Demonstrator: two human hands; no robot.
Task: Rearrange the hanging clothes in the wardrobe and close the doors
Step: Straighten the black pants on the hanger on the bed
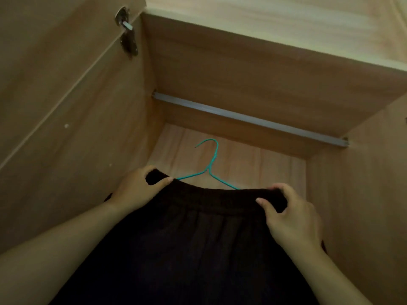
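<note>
Head view.

Item: black garment (198,238), soft gathered cloth with a thick, ribbed-looking waistband. It is hanging in the lower middle of the wardrobe opening and is filling most of the room between the two side walls.

Item: wire hanger (211,164), thin teal wire with a twisted neck and an open hook. Its shoulders are running down into the waistband. Its hook is standing free against the pale back panel (242,164), below the rail and apart from it.

Item: left hand (136,188). It is gripping the waistband's left end, thumb curled over the front and fingers wrapped behind the cloth. It is lying close to the wardrobe's left wall.

Item: right hand (293,219). It is pinching the waistband's right end, thumb in front and fingers curled over the top edge. Some open room is showing between it and the right wall (363,194).

Item: rail (248,118), a straight grey metal bar. It is spanning the wardrobe from left wall to right wall just under the top panel (253,80), and its whole length is showing bare.

Item: door (55,84), flat brown wood-grain board, standing open along the left edge. A metal hinge (127,31) is joining it to the wardrobe's upper left corner.

Boards are all smooth laminate with square edges.
</note>
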